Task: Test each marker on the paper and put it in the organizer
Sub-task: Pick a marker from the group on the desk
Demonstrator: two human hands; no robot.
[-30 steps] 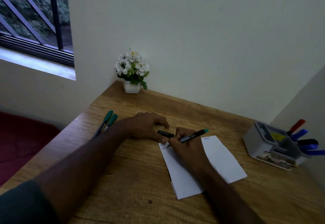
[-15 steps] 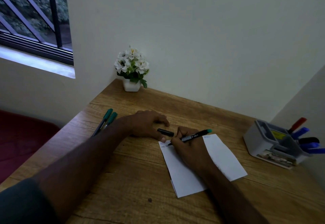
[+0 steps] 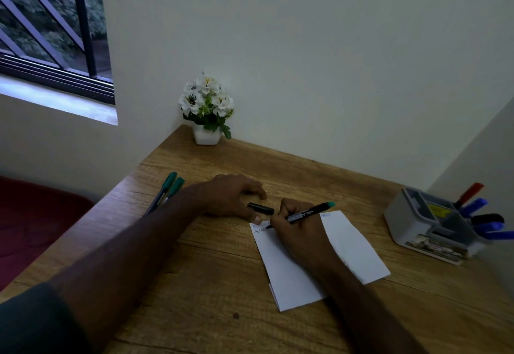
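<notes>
Right hand [image 3: 299,231] gripping marker [image 3: 306,212] on paper [image 3: 353,245], left hand [image 3: 230,196] pinning its corner, fingers loosely curled, bare desk [image 3: 194,298] in front

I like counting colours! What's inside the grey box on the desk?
The organizer holds one red, one black and several blue markers; a yellow label shows. Deeper contents are hidden.

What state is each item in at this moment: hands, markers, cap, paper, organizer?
Right hand: gripping the green-ended marker, tip on the paper.
Left hand: flat on the table, fingertip pinning the paper's corner.
Cap: off, lying between the hands.
Paper: folded, lettering at top.
Two green markers: capped, lying untouched.
Organizer: holds several markers.
</notes>
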